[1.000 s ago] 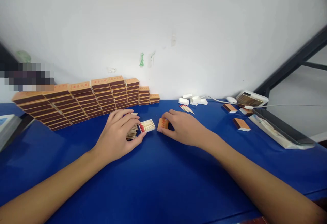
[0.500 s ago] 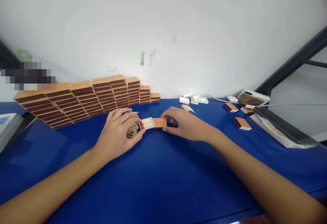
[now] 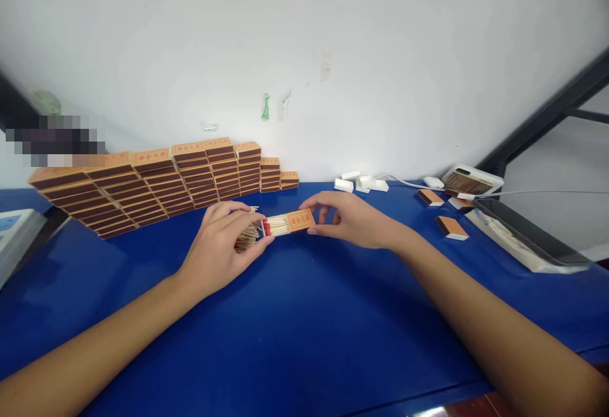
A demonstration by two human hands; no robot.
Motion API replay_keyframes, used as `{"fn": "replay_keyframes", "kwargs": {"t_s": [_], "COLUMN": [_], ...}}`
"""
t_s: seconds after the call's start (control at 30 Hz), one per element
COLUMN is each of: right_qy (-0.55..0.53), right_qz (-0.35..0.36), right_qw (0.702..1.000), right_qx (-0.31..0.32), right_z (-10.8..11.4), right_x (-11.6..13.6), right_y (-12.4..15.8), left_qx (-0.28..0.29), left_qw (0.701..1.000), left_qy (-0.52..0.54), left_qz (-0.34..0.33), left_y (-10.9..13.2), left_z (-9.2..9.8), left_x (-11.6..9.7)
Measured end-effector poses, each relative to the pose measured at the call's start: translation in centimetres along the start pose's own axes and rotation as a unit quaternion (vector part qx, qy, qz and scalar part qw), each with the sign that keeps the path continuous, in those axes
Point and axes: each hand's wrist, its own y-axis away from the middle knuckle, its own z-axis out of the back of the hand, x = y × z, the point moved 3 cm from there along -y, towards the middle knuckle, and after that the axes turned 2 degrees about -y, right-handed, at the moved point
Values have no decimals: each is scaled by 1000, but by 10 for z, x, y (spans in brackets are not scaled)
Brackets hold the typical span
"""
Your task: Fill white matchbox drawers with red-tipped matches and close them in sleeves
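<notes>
Between my hands, in the head view, is a partly open matchbox: a white inner tray [image 3: 278, 226] full of red-headed matches, with an orange sleeve [image 3: 301, 219] over its right end. The thumb and index finger of my left hand [image 3: 223, 239] grip the tray's left end. My right hand [image 3: 340, 217] pinches the sleeve at its right edge, with the other fingers curled. A heap of loose matches [image 3: 246, 239] lies under my left palm, partly hidden by the fingers.
Stacked matchboxes [image 3: 157, 182] form a descending row along the wall at left. White empty trays [image 3: 365, 182] lie at the back centre. Single matchboxes [image 3: 451, 228] are scattered at right, near a black tray-like object [image 3: 533, 233] and a white cable [image 3: 409, 183].
The sleeve has slid left over the right part of the tray, covering more of the matches. The loose matches behind my right hand are now hidden by it.
</notes>
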Motion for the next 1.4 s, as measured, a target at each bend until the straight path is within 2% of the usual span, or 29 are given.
{"fn": "replay_keyframes", "kwargs": {"t_s": [0.23,0.47,0.63,0.8,1.03,1.23,1.33,1.4], "right_qy": [-20,-106,-126,-158,-242,-227,-209,-177], "right_qz": [2,-2,6,15,28,70,48,32], "right_qw": [1000,994,991,986,970,970,976,984], "right_qx": [-14,-18,-35,-42,17,54,40,11], "right_z": [3,6,6,-8,-32,-30,-28,-25], "right_x": [-3,-1,6,15,30,46,45,40], "right_y": [0,-1,0,1,6,12,13,12], "left_qx": [-24,-24,-36,-26,-44,-47,-35,-46], "left_qw": [999,986,978,979,977,978,976,980], "left_qy": [27,128,160,168,194,201,215,188], "left_qz": [22,108,132,112,75,36,29,50], "left_y": [0,-1,0,1,2,4,2,1], "left_z": [1,2,1,0,3,4,5,7], "left_x": [3,8,10,10,4,-2,-4,-3]}}
